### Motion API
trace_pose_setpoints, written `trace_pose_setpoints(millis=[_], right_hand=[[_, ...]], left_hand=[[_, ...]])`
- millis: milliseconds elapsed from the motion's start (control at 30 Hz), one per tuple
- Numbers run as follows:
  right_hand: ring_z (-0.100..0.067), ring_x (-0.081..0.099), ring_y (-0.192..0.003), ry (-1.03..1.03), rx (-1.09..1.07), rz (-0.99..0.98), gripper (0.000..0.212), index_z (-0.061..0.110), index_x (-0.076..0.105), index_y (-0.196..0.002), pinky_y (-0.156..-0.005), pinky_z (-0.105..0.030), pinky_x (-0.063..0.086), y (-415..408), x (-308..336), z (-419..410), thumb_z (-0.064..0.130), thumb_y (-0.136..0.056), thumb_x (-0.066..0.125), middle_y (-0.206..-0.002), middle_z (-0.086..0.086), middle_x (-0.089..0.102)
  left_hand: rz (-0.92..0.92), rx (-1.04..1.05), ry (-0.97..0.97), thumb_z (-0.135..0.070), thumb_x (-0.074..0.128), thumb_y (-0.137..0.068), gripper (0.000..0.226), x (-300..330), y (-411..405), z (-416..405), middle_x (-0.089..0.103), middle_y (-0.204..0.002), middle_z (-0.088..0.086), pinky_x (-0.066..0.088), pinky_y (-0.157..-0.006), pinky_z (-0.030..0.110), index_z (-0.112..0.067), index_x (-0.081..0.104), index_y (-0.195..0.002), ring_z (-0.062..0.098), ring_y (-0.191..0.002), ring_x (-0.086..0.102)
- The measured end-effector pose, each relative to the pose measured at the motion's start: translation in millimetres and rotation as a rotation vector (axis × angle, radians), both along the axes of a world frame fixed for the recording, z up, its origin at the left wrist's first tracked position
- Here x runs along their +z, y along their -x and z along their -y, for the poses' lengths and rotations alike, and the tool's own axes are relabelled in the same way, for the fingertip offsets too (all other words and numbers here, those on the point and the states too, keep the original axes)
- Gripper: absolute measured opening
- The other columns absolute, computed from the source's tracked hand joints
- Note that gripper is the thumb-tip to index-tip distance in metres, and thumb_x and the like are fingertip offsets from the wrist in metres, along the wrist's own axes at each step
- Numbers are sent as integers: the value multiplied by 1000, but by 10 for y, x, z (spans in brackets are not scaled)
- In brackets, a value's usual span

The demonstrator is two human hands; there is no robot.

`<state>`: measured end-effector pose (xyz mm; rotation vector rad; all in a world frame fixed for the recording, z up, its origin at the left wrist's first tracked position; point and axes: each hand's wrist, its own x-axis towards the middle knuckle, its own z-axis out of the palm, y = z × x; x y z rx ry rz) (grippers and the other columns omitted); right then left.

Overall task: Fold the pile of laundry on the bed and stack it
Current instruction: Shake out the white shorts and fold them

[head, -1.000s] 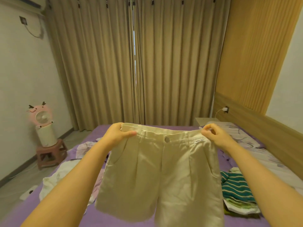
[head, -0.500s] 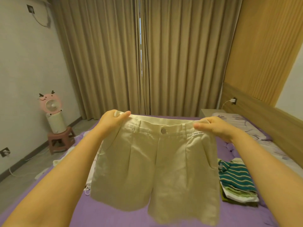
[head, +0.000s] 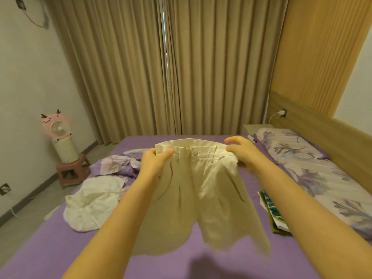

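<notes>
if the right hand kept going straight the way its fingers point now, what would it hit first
The right hand points up-left over the shorts waistband, so probably bare purple bed first, then the curtain; depth is unclear.

The right arm [head: 314,214] covers most of the folded stack [head: 270,210] by the pillow, so its pieces cannot be counted. The shorts [head: 201,198] blur at their lower hems, and the left hand [head: 154,164] has its fingers tucked behind the waistband
</notes>
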<state>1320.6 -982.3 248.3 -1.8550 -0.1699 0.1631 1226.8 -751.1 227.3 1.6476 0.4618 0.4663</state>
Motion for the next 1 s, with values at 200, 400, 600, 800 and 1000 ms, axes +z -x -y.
trace_pose_setpoints(millis=[200,400,600,800,1000], right_hand=[[-15,64,-72,-137,235,56,29,10,68,-87,-54,-30,56,462,41,-382,-4,-86,43,-89,-10,63],[-11,66,-97,192,531,243,38,16,58,-118,-85,-28,55,607,13,-378,2,-83,57,-108,-3,66],[-3,52,-78,323,261,670,10,25,67,-79,-71,-24,41,635,-35,-470,31,-87,66,-83,7,55],[-12,48,-103,340,202,826,17,20,56,-79,-88,-32,35,658,-40,-544,30,-86,68,-104,6,55],[-2,55,-83,547,351,553,44,39,48,-103,-71,-30,46,522,30,-292,62,-71,68,-87,22,57]], left_hand=[[177,-192,-21,-18,68,-87,18,-42,135,467,71,-82,7,51,-65,34,-3,68,-97,14,-72,63],[233,-334,-37,-13,59,-93,15,-14,261,361,71,-80,3,52,-67,27,-5,72,-95,13,-73,65],[178,-436,4,-31,58,-94,21,-64,346,267,72,-90,9,52,-70,30,-18,74,-95,17,-80,65],[193,-499,26,-48,51,-94,35,-46,370,226,70,-107,6,47,-97,39,-22,71,-104,19,-106,63],[314,-375,18,-28,61,-88,24,-11,370,82,68,-86,4,51,-73,30,-6,68,-95,13,-80,62]])
